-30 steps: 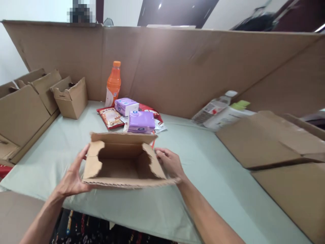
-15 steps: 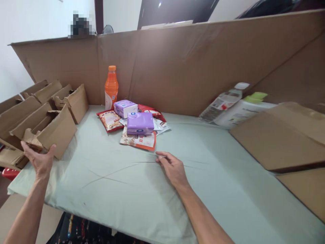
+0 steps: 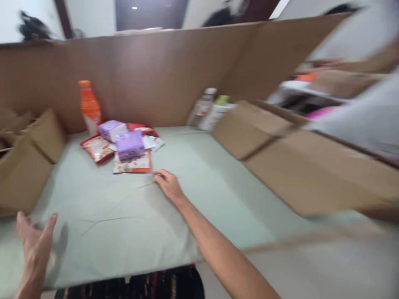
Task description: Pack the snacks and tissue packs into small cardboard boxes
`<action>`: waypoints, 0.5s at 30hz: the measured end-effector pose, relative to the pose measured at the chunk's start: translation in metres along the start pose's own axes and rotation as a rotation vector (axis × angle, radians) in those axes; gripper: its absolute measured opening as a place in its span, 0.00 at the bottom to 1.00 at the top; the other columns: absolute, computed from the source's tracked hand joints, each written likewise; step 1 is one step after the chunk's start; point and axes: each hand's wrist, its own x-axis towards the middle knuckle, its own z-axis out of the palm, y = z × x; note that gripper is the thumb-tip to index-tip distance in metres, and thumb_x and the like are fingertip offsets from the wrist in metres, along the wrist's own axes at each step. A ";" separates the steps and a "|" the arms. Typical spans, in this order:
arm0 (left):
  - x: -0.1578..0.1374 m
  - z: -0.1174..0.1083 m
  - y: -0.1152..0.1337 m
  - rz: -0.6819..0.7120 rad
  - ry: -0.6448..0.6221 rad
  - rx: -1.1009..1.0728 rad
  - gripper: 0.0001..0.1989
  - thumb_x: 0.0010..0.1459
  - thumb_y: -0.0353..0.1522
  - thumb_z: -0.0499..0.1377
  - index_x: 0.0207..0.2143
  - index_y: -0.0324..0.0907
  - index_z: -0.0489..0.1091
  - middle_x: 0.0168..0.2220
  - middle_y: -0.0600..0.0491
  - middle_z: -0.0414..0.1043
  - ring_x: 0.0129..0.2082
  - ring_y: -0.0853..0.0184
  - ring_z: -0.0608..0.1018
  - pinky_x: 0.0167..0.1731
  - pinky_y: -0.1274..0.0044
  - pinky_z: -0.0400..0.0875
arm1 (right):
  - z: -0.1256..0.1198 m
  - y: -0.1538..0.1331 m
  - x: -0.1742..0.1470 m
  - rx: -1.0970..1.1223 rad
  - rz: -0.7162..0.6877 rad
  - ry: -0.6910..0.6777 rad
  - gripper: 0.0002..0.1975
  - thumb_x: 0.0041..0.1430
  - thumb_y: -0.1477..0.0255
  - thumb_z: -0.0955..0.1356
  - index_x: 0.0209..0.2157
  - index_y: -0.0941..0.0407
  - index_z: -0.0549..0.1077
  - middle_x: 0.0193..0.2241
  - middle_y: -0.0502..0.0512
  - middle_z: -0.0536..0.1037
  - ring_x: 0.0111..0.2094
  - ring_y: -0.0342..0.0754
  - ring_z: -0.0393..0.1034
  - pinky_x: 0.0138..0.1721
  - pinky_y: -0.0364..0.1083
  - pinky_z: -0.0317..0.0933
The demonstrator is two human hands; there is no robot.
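Fingers spread wide, our left hand (image 3: 35, 246) is just beside the brown cardboard box (image 3: 23, 178); our right hand (image 3: 168, 185) is curled, grip unclear, near the flat white-and-orange packet (image 3: 140, 165). Snagging it could shift the purple rectangular pack (image 3: 130, 145) overlapping it.

Remotely, I'm seeing a brown box (image 3: 23, 176), purple packet (image 3: 130, 144) and orange bottle (image 3: 90, 106). The tablecloth (image 3: 199, 166) is showing pale green.

From the wearer's seat, cartons (image 3: 26, 174) sit on the table (image 3: 230, 191) at ten o'clock, boxes (image 3: 311, 166) at two. Snack packets (image 3: 97, 149) and tissue packs (image 3: 130, 144) lie heaped at twelve, a bottle (image 3: 90, 106) behind at eleven; two more bottles (image 3: 202, 109) stand at one, before the cardboard wall (image 3: 149, 74).
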 end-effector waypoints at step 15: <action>-0.042 0.150 0.143 1.047 -0.314 0.086 0.24 0.65 0.39 0.58 0.63 0.47 0.67 0.65 0.44 0.71 0.65 0.50 0.71 0.67 0.58 0.59 | -0.221 -0.019 0.017 -0.641 -0.302 0.541 0.18 0.58 0.76 0.70 0.51 0.57 0.76 0.61 0.66 0.74 0.64 0.61 0.65 0.67 0.61 0.54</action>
